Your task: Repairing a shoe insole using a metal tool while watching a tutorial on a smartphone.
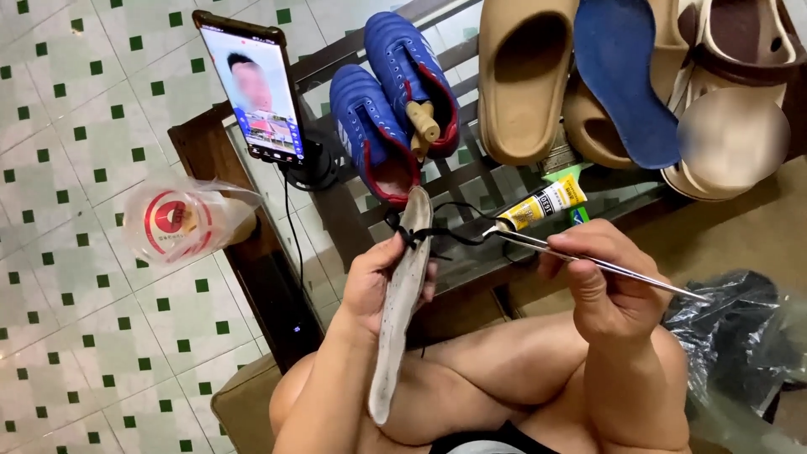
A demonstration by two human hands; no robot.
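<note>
My left hand [378,282] grips a long pale shoe sole [397,313], held edge-on over my knees. A black thread [441,229] runs from its upper end toward a long thin metal needle tool [588,261]. My right hand [601,282] is closed around that tool, whose tip points at the sole's top. Both hands hover just in front of a low glass-topped table [471,181].
On the table stand a pair of blue shoes [395,101] with a wooden shoe form, tan slippers [525,80], a blue insole [626,76], a yellow glue tube [542,204] and a phone on a stand [256,92]. A plastic cup [181,220] sits at left, a dark plastic bag [735,332] at right.
</note>
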